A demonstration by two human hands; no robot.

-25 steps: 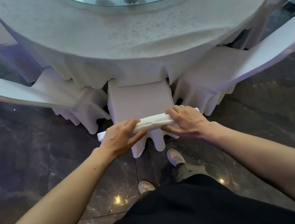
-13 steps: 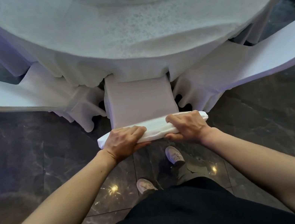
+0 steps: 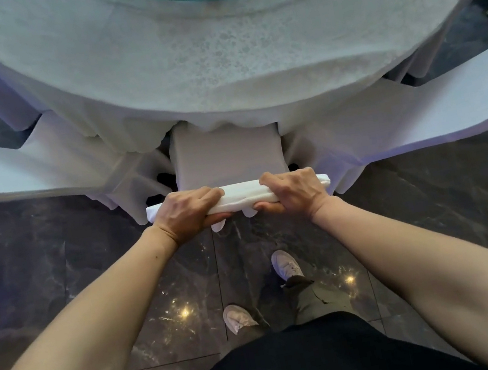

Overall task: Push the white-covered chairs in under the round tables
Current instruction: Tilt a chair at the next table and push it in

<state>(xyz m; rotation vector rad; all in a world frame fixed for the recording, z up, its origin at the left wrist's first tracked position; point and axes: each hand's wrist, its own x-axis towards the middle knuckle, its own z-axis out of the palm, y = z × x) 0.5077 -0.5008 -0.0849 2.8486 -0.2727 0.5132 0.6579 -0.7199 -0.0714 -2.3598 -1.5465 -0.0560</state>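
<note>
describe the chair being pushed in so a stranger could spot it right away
Find the round table with the white cloth. Three white-covered chairs crowd its near edge. The one meant is the middle chair, its seat partly under the cloth; unlike its neighbours, its backrest top is gripped by the left hand and right hand.

The middle chair (image 3: 227, 155) sits wedged between the left chair (image 3: 47, 167) and the right chair (image 3: 387, 117) — only thin dark gaps at its back corners; ahead, the tablecloth (image 3: 215, 69) hangs over its seat. Behind, the dark floor (image 3: 52, 251) lies open on both sides — only the person's shoes (image 3: 286, 264) stand there.
</note>
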